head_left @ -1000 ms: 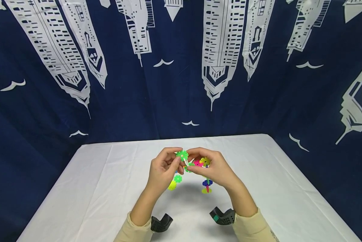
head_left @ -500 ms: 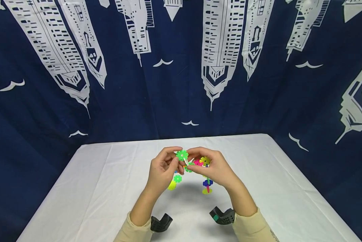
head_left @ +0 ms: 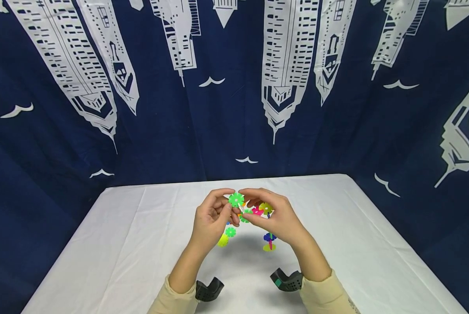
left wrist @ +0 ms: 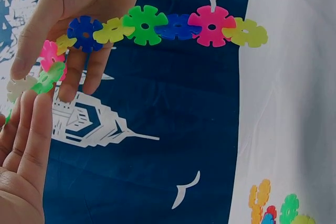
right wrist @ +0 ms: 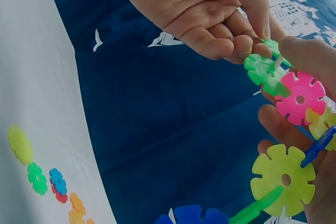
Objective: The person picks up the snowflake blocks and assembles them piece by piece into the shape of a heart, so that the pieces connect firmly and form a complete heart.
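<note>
Above a white table (head_left: pixel 140 244) both hands work on a chain of plastic snowflake discs (left wrist: pixel 144 24). My left hand (head_left: pixel 223 208) pinches a white disc (left wrist: pixel 20 86) and a bright green disc (head_left: pixel 236 199) at the chain's end. My right hand (head_left: pixel 266 220) grips the chain beside them, at a green disc (right wrist: pixel 265 72) and a pink disc (right wrist: pixel 299 95). The rest of the chain, blue, green, pink and yellow, hangs below the right hand, its tail (head_left: pixel 269 242) just over the cloth. The fingertips of the two hands nearly meet.
Several loose discs (head_left: pixel 224 237) lie on the cloth under my left hand: yellow (right wrist: pixel 20 144), green (right wrist: pixel 37 178), blue, orange. Black wrist camera mounts (head_left: pixel 209 290) sit by both sleeves. A dark blue curtain with white towers (head_left: pixel 289 65) closes off the back and sides.
My right hand's upper fingers have edged left toward the bright green disc, and the hanging tail has swung slightly. The left hand keeps its pinch.
</note>
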A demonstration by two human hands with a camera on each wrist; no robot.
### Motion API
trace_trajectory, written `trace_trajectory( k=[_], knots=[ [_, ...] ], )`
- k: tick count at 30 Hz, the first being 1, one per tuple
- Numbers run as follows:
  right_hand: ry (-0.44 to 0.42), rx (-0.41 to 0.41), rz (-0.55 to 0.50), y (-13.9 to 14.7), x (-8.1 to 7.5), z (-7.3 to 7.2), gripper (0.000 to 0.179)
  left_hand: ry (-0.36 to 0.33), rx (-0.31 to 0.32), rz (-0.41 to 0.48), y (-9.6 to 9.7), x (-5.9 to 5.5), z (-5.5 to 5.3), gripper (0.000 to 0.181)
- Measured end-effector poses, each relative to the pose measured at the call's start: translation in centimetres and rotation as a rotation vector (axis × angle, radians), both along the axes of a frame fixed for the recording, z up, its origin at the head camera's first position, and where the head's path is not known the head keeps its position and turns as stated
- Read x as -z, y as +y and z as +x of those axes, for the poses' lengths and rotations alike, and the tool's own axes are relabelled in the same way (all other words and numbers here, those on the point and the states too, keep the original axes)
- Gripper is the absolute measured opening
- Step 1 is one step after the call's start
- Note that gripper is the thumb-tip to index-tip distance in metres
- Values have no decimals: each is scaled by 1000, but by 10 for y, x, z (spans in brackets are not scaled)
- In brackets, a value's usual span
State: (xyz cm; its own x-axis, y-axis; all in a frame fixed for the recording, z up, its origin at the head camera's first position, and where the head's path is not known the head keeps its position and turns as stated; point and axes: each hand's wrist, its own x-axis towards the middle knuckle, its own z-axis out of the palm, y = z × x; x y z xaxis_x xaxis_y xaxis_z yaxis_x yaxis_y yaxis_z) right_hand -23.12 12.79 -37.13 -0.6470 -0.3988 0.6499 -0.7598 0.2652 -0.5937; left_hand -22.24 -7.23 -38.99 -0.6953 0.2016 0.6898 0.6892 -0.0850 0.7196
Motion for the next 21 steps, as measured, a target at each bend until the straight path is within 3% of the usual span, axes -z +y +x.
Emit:
trace_trajectory(
  k=[6, 12, 21],
  knots=[
    [116, 19, -4, -1, 1, -1, 47, -46, 36, 18, 1, -1, 0, 35],
    [214, 75, 24, -1, 0, -1, 48, -78, 32, 25, 2, 1, -1, 35],
    [210, 86, 48, -3, 1, -1, 52, -99, 30, 35, 4, 0, 0, 34]
  ],
)
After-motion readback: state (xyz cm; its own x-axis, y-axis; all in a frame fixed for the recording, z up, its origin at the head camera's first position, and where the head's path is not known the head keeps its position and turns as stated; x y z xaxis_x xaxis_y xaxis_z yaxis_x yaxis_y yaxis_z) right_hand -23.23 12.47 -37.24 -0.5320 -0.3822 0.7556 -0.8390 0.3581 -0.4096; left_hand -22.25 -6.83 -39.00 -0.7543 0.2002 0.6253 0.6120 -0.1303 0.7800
